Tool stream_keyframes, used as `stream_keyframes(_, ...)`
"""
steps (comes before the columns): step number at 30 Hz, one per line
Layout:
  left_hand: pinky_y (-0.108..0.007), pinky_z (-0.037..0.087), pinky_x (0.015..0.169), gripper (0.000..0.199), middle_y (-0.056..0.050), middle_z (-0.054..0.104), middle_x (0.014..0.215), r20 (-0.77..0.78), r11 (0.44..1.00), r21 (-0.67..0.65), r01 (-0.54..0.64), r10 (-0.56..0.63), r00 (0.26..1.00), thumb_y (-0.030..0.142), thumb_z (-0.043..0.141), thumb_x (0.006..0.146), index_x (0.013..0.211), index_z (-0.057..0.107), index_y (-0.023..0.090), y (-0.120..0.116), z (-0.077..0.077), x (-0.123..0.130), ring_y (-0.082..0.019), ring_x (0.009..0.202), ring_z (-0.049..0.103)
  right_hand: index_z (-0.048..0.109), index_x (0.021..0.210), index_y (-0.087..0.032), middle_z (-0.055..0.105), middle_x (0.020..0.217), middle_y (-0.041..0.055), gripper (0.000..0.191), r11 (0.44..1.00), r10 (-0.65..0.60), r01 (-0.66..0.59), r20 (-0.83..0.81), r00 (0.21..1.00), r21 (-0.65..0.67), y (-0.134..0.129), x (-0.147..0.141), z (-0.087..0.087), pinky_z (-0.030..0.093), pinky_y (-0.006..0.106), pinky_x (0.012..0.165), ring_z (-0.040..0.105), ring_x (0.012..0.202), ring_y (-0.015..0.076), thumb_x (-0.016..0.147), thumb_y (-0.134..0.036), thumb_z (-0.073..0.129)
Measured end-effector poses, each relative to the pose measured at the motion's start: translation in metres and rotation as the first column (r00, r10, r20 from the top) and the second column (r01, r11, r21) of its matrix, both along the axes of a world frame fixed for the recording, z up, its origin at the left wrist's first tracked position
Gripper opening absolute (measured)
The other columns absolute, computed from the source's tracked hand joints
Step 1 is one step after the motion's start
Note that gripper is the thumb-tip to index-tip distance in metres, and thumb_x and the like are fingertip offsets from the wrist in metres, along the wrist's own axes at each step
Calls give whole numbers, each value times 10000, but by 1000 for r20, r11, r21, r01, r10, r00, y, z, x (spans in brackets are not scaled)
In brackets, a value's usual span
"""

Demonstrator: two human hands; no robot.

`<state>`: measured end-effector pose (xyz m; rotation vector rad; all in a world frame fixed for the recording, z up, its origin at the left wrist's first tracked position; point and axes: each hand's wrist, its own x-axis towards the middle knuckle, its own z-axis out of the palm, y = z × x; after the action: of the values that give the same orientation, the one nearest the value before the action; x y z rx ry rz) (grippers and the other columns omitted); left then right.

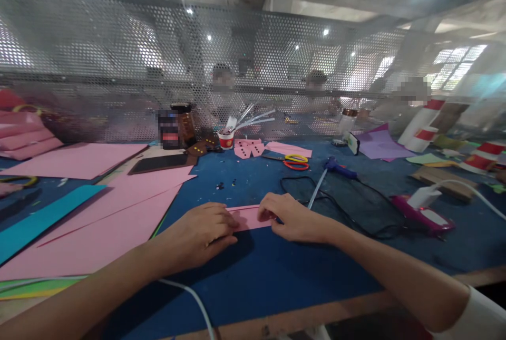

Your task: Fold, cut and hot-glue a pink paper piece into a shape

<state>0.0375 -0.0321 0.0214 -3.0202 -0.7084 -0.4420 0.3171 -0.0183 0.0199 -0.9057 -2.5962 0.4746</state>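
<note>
A strip of pink paper (pixel 250 217) with a fold line along its far edge lies in front of me on the blue tabletop. At its left end is my left hand (pixel 209 229), closed, with fingers together over the paper and the thumb along the near edge. My right hand (pixel 290 217) has curled fingers gripping the strip's right end. The fingers cover both ends of the strip. Beyond the right hand rests a blue glue gun (pixel 340 168) with a clear glue stick (pixel 317 190) pointing toward me. Scissors (pixel 296 161) with yellow and red handles lie farther back.
Large pink sheets (pixel 114 219) and a teal strip (pixel 43 219) cover the left side, with a dark phone (pixel 158 163) on them. A paper cup (pixel 226 139) holds glue sticks. A magenta power strip (pixel 422 216) and black cord (pixel 343 211) lie right. A perforated screen (pixel 261 60) stands behind.
</note>
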Motion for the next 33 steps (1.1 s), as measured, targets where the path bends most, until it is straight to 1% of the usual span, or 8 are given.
stream_keyframes(10, -372, 463, 1008, 255, -32, 723, 1158, -7, 1000, -15, 5, -5, 1000, 318, 513, 999, 1213, 637, 255, 1, 4, -1, -198, 1089, 638, 607, 1005, -186, 631, 1060, 41, 338, 1000, 11, -11, 1, 1000, 0, 1, 2, 0, 351, 326, 881, 583, 990, 171, 752, 8, 494)
stream_keyframes(16, -364, 460, 1017, 261, -38, 711, 1195, -23, 999, -35, -11, 10, 1000, 329, 515, 998, 1218, 636, 257, 1, 3, -4, -202, 1112, 631, 616, 997, -190, 632, 1065, 33, 338, 1000, 16, -16, -9, 1000, -10, 1, 3, 2, 348, 321, 890, 585, 988, 167, 751, 9, 497)
stream_keyframes(19, -348, 459, 1016, 239, -23, 710, 1200, -10, 998, -61, -15, 14, 1000, 332, 531, 991, 1190, 645, 263, 0, 4, -4, -190, 1116, 631, 616, 999, -188, 633, 1064, 33, 341, 1000, 13, -13, -8, 1000, -13, 0, 2, 2, 347, 320, 887, 585, 989, 167, 747, 8, 498)
stream_keyframes(23, -346, 441, 1043, 171, -10, 731, 1130, 74, 996, -88, -24, 30, 997, 310, 548, 981, 1096, 665, 260, 1, 2, -3, -165, 1065, 655, 617, 1004, -187, 635, 1062, 41, 345, 1000, 15, -15, -9, 1000, 1, 0, 2, 2, 349, 318, 875, 586, 983, 173, 748, 8, 492)
stream_keyframes(27, -407, 342, 1143, 167, -28, 725, 1129, 202, 992, -24, -124, 127, 971, 287, 513, 991, 1038, 661, 225, 7, -9, 0, -174, 1107, 640, 618, 997, -185, 638, 1061, 43, 344, 1000, 16, -16, -10, 1000, 19, 1, 1, 1, 348, 316, 880, 591, 988, 173, 743, 11, 495)
stream_keyframes(28, -426, 340, 1145, 194, -46, 711, 1169, 210, 985, -11, -174, 172, 963, 318, 518, 987, 1085, 652, 217, 9, -12, 1, -195, 1148, 621, 618, 1003, -185, 638, 1062, 42, 348, 1000, 16, -16, -9, 1000, 22, 1, 1, 1, 350, 315, 880, 594, 989, 172, 741, 11, 498)
stream_keyframes(30, -468, 335, 1144, 358, -73, 665, 1271, 184, 967, 5, -255, 250, 951, 421, 577, 944, 1237, 601, 218, 12, -18, 3, -242, 1221, 575, 619, 1011, -184, 640, 1064, 42, 354, 999, 21, -21, -2, 1000, 31, 0, 0, 0, 356, 310, 874, 599, 987, 169, 738, 10, 503)
stream_keyframes(33, -471, 362, 1117, 469, -83, 619, 1344, 135, 956, -4, -293, 291, 947, 441, 610, 917, 1335, 541, 242, 12, -22, 7, -257, 1269, 534, 626, 986, -181, 654, 1044, 41, 322, 998, 30, -30, 0, 1000, 57, -2, -1, 1, 374, 305, 876, 608, 975, 168, 752, 5, 507)
